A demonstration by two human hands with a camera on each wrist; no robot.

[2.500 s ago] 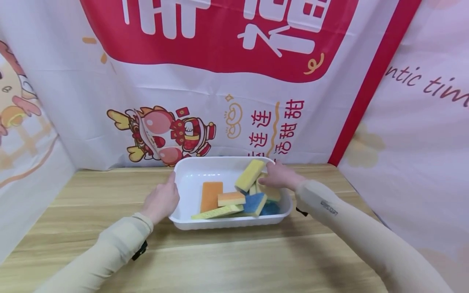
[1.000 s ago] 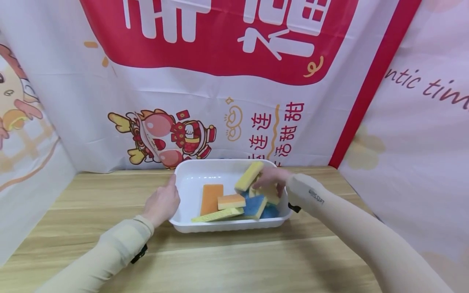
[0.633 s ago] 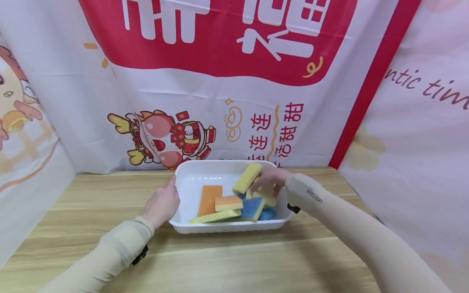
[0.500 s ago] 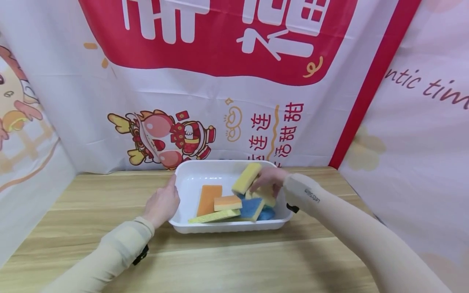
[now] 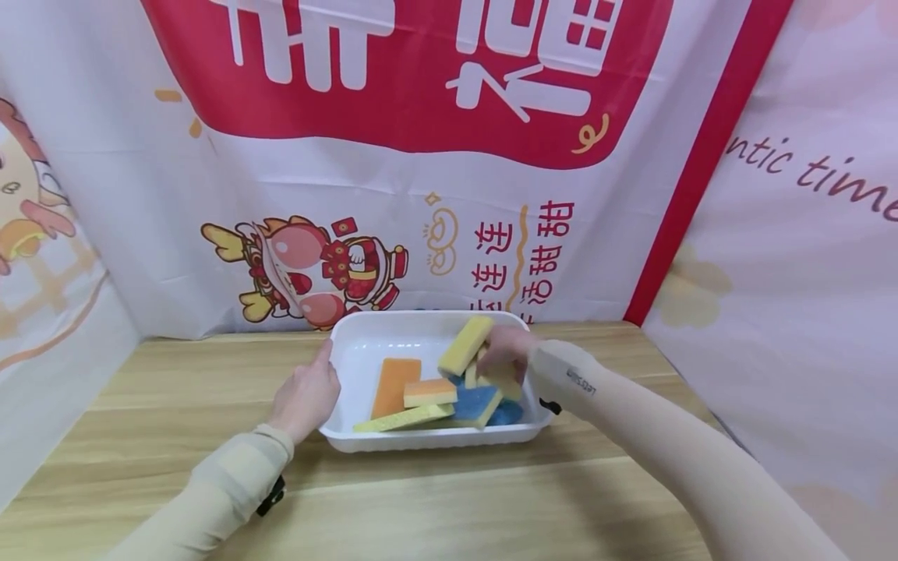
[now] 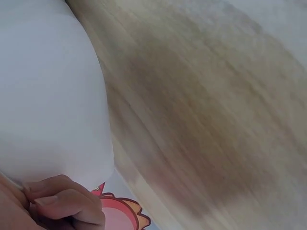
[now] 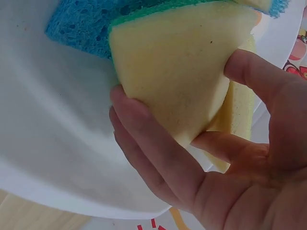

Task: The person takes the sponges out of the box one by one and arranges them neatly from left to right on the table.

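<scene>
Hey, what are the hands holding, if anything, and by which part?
The right hand holds a green-backed cream sponge by its opposite edges; the left hand grips the white tray at its left end.

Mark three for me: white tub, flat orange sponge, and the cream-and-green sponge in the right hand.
White tub (image 5: 435, 442): head view, front outer wall.
Flat orange sponge (image 5: 395, 382): head view, top face.
Cream-and-green sponge (image 7: 175, 69): right wrist view, cream face.
</scene>
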